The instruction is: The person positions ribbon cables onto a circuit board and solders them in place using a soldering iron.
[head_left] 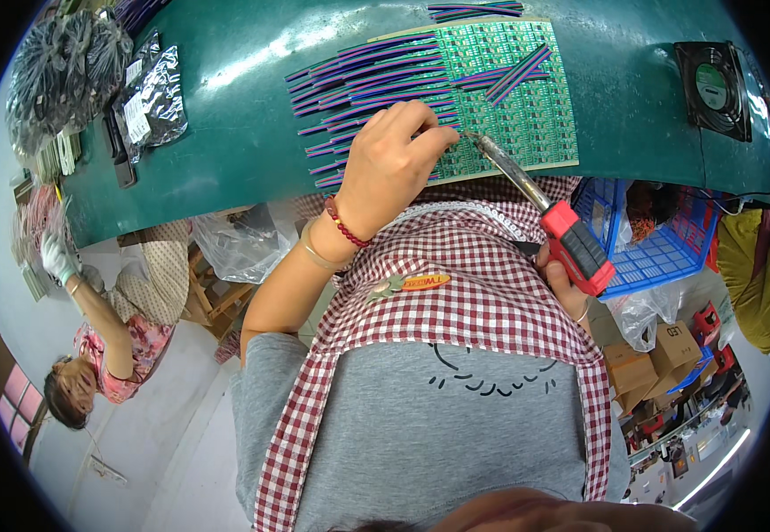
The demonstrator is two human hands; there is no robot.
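Note:
A green panel of small circuit boards (540, 133) lies on the green table. Rows of short multi-coloured ribbon wires (385, 60) reach from its middle out past its left edge. My left hand (392, 161) is over these wires, thumb and fingers pinched at a wire end by the panel's middle; the pinched wire itself is mostly hidden. My right hand (562, 284) is wrapped round the red and black handle of a soldering iron (573, 241). The iron slants up and left, its tip close to my left fingertips at the panel. A few loose ribbon wires (518, 75) lie across the panel.
A black fan (713, 90) stands on the table's right. More ribbon wires (475, 11) lie beyond the panel. Bagged wires (66, 75) and a silvery bag (153, 97) are at the left. A blue crate (660, 253) is below the table's right edge. A gloved co-worker (128, 350) is at left.

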